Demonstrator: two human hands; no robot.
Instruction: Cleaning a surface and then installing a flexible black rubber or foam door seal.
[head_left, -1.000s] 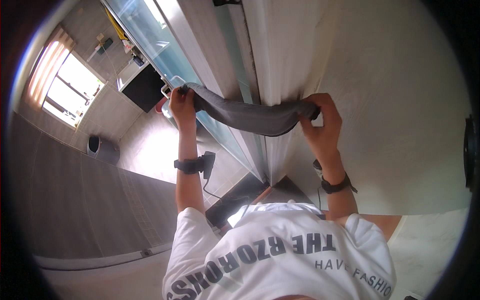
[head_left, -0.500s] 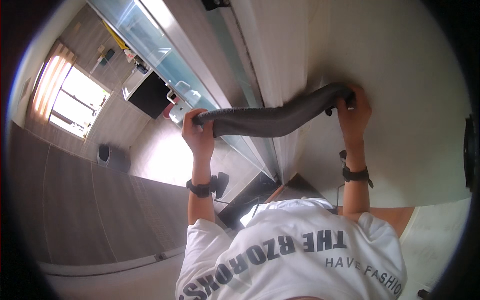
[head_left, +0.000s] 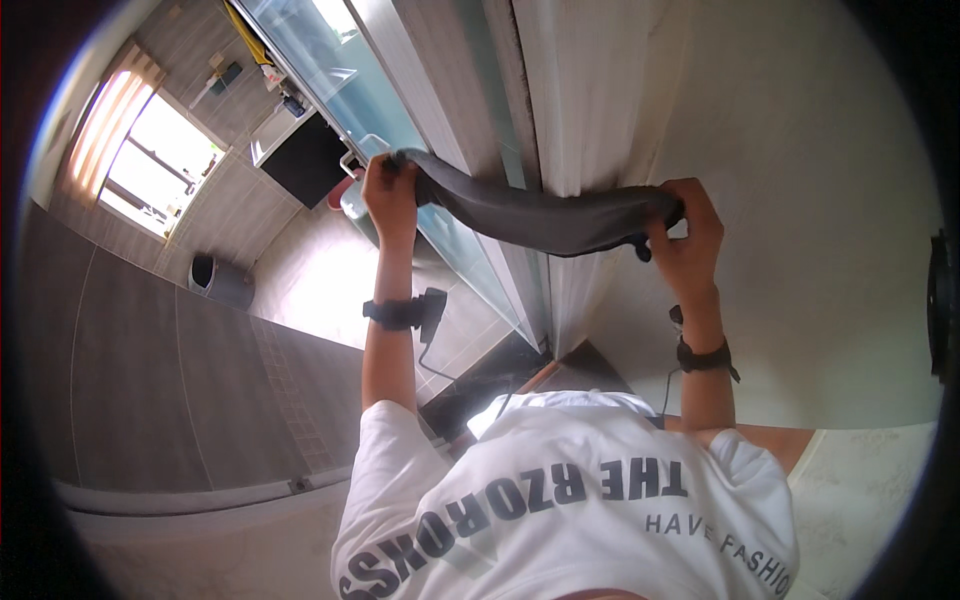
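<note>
A dark grey cloth (head_left: 545, 222) hangs between my two hands, sagging in the middle and folded lengthwise. My left hand (head_left: 392, 200) pinches its left end, higher in view than the other. At the opposite end, my right hand (head_left: 690, 235) has thumb and fingers closed on the fabric. A dark edge of the cloth droops beside the right thumb. Black straps with small devices and cables circle both of my wrists. Behind the cloth stand a pale door frame (head_left: 590, 90) and the edge of a glass door.
On the right is a broad white door panel (head_left: 790, 270). Beyond the glass door (head_left: 370, 85) at left lies a tiled room with a window (head_left: 160, 155), a black-fronted cabinet (head_left: 303, 163) and a grey bin (head_left: 222, 280). A dark threshold (head_left: 480, 375) crosses the floor below my arms.
My left hand has risen, and my right hand has come slightly lower and inward. The cloth has gone from a wavy band to a sagging curve. The view has shifted a little.
</note>
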